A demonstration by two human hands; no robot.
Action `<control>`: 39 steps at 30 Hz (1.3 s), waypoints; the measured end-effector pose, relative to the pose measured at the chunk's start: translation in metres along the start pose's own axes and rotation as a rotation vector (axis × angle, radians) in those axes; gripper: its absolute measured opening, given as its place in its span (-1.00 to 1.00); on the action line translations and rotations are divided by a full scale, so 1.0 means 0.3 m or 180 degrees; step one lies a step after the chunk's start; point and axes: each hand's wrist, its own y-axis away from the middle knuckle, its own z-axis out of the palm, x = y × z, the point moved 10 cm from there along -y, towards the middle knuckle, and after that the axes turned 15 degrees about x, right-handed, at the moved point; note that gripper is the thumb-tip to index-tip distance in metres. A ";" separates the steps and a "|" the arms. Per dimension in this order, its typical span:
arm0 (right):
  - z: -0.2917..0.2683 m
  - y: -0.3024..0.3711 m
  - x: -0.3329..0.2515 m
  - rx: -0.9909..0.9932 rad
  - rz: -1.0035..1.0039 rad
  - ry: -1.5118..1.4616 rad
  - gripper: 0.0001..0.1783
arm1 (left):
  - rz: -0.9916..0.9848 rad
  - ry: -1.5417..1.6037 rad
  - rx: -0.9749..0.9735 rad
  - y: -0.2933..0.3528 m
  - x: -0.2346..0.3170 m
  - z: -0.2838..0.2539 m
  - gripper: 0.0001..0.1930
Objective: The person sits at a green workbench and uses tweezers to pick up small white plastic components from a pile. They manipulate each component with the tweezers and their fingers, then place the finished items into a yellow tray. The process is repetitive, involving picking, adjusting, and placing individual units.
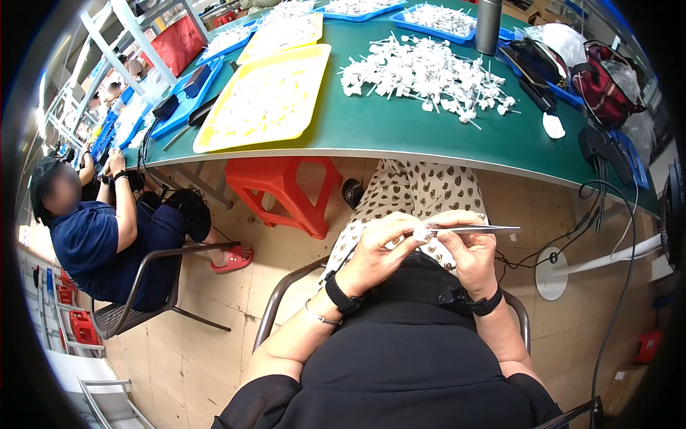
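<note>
Above my lap, my right hand [468, 256] is closed around slim metal tweezers [493, 229], their thin end directed at my other hand. My left hand [375, 250] is closed in a pinch close to that tip, on a tiny whitish piece too small to make out. Both hands are held near each other, short of the table edge. On the green table [343, 129] ahead lies a heap of small white pieces with thin stems [421, 75]. A yellow tray [314, 86] with more small pale pieces stands to its left.
Blue trays [439, 20] line the far side, near a grey cylinder [489, 27]. A maroon bag [607, 86] and black cables [599, 168] lie at right. A red stool [286, 189] stands under the table. At left a co-worker [107, 236] sits on a chair.
</note>
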 end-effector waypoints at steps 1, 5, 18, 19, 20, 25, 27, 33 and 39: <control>-0.004 0.002 -0.005 0.0014 -0.0061 0.0051 -0.82 | 0.0006 0.0008 0.0006 -0.001 0.002 0.000 -0.87; -0.004 0.012 -0.041 0.0035 -0.0543 0.0272 -0.85 | -0.0012 -0.0059 0.0047 -0.001 0.000 -0.003 -0.87; 0.005 0.022 -0.069 0.0305 -0.0961 0.0738 -0.92 | 0.0288 -0.0319 0.0113 0.000 0.018 -0.006 -0.83; 0.006 0.022 -0.070 0.0287 -0.0978 0.0799 -0.92 | 0.0276 -0.0334 0.0113 0.001 0.016 -0.006 -0.82; 0.007 0.022 -0.070 0.0268 -0.0995 0.0859 -0.92 | 0.0288 -0.0365 0.0108 0.001 0.019 -0.006 -0.82; 0.010 0.023 -0.077 0.0303 -0.0970 0.0978 -0.92 | 0.0402 -0.0501 0.0123 0.000 0.029 -0.006 -0.82; 0.012 0.023 -0.080 0.0294 -0.0976 0.1010 -0.92 | 0.0425 -0.0515 0.0137 -0.002 0.036 -0.005 -0.82; 0.051 0.027 -0.138 0.0048 -0.1501 0.1395 -0.88 | 0.0348 -0.0612 0.0124 0.003 0.026 -0.006 -0.82; 0.092 0.039 -0.184 -0.0161 -0.2191 0.1616 -0.83 | 0.0317 -0.0646 0.0092 0.005 0.019 -0.002 -0.81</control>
